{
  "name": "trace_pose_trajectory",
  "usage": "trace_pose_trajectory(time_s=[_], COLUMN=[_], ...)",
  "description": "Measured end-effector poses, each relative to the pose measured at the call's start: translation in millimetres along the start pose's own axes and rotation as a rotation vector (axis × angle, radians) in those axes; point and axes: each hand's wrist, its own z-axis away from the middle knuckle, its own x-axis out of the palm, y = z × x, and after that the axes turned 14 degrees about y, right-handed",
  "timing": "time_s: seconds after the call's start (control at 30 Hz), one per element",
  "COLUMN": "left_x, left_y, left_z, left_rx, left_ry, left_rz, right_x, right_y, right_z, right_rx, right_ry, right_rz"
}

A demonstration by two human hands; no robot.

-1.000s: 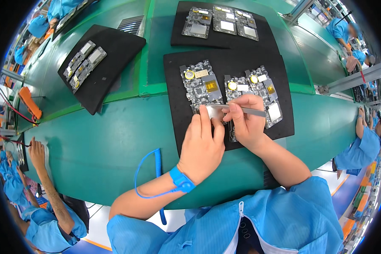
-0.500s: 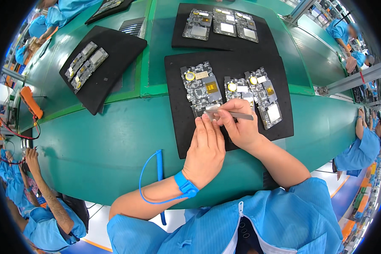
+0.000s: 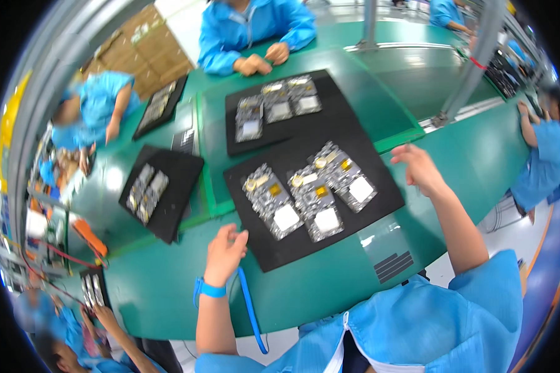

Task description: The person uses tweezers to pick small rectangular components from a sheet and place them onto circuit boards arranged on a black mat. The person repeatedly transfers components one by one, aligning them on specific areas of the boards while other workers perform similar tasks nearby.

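Three circuit boards lie side by side on the near black mat (image 3: pixel 264 252): a left board (image 3: pixel 272 202), a middle board (image 3: pixel 315 204) and a right board (image 3: pixel 345 176). Each carries a round yellow-rimmed part and a pale square. Off the mat's left front corner, my left hand (image 3: pixel 224 253) is raised with fingers loosely bent and apart, holding nothing. A blue wrist strap (image 3: pixel 213 290) circles that wrist. Beyond the mat's right edge hovers my right hand (image 3: pixel 420 169), fingers curled around tweezers (image 3: pixel 408 148); motion blur and the fingers hide most of them.
Another black mat (image 3: pixel 339 102) with three boards lies farther back, near a person's hands (image 3: pixel 261 61). A left mat (image 3: pixel 177 214) holds two boards. A clear sheet with dark strips (image 3: pixel 392 264) lies at front right. A blue coiled cord (image 3: pixel 249 311) hangs over the table edge.
Both hands have lifted off the left board and spread apart, left hand leftward, right hand rightward with the tweezers. The view has shifted and tilted, bringing a person across the table into sight.
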Motion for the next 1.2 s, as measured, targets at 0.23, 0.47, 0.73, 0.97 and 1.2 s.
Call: trace_pose_trajectory(time_s=[0.23, 0.47, 0.73, 0.97, 1.2], left_x=[23.7, 89.9, 318.6, 286.5, 167.6], left_y=[34.3, 108.9, 168.0, 194.1, 127.3], left_z=[-5.2, 41.2, 91.4, -3.4, -162.2], left_rx=[-0.165, -0.062, -0.050, 1.134, 1.283], left_ry=[-0.244, -0.563, -1.049, 0.038, 0.165], left_rz=[0.464, 0.404, 0.483, -0.315, -1.128], right_x=[-17.0, -151.2, -355.5, -404.2, -309.1], right_y=[30.7, 82.4, 189.2, 184.8, 133.3], right_z=[-24.1, -21.3, -70.4, -113.4, -81.3], right_rx=[0.134, 0.092, -0.095, -0.134, -0.456], right_ry=[-0.250, 0.011, 0.577, 1.046, 0.765], right_rz=[-0.007, 0.105, 0.658, 1.005, 0.440])
